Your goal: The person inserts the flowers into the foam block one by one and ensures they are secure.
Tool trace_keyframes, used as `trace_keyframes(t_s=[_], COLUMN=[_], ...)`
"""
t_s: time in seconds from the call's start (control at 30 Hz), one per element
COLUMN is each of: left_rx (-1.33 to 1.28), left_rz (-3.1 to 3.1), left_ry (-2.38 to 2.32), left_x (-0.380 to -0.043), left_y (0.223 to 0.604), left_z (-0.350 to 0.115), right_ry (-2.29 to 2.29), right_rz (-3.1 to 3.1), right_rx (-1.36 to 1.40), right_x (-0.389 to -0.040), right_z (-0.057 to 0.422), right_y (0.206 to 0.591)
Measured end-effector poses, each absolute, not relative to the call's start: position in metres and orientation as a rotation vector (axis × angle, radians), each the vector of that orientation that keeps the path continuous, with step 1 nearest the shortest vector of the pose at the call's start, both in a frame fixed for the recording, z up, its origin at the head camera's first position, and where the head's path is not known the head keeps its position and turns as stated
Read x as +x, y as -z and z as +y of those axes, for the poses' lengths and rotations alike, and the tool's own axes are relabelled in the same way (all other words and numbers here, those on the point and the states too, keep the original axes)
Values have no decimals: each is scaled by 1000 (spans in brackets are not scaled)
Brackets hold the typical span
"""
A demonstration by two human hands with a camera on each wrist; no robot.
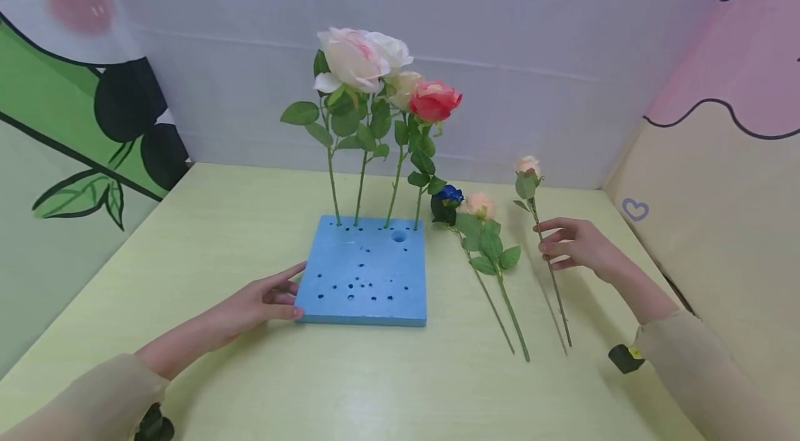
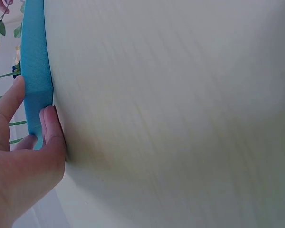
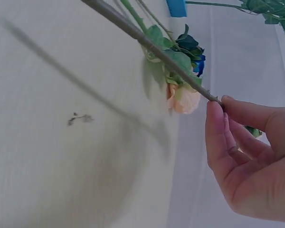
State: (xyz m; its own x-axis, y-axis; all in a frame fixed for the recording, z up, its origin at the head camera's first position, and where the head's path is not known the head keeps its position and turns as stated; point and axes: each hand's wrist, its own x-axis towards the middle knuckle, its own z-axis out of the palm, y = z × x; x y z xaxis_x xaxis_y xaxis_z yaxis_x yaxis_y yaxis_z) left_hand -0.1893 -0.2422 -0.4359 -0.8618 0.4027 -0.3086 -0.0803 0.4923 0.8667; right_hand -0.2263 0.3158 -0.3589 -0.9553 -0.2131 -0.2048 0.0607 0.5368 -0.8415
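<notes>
My left hand [image 1: 262,298] grips the left front corner of a blue foam board [image 1: 362,274] dotted with holes. In the left wrist view, the fingers [image 2: 50,126] lie against the board's side [image 2: 36,61]. Thumb and fingertips of my right hand [image 1: 581,246] pinch the thin stem of a small pale peach rose [image 1: 528,164], raised off the table with its bloom up. In the right wrist view the held stem [image 3: 166,59] slants past the hand [image 3: 256,161]. Along the board's back row stand a large pale pink rose [image 1: 353,62], a white rose [image 1: 390,48], a cream rose [image 1: 403,87] and a coral-red rose [image 1: 435,101].
Right of the board, a blue rose [image 1: 450,194] and a peach rose [image 1: 480,205] lie on the pale table [image 1: 237,385], stems toward the front. A grey-white cloth [image 1: 531,45] hangs behind. Printed panels [image 1: 719,184] flank both sides.
</notes>
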Motion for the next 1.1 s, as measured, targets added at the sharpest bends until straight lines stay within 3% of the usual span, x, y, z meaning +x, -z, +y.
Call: trace_keyframes(t_s=[0.43,1.1], left_rx=[287,271], left_rz=[2269,2257], left_ry=[-1357,-1370], left_x=[-188,-188], left_y=[436,437], left_z=[-244,-245], right_ry=[1494,1961], right_rz=[2682,2734], right_rx=[-204,-503], right_x=[-227,-221], right_z=[295,212], right_y=[326,287])
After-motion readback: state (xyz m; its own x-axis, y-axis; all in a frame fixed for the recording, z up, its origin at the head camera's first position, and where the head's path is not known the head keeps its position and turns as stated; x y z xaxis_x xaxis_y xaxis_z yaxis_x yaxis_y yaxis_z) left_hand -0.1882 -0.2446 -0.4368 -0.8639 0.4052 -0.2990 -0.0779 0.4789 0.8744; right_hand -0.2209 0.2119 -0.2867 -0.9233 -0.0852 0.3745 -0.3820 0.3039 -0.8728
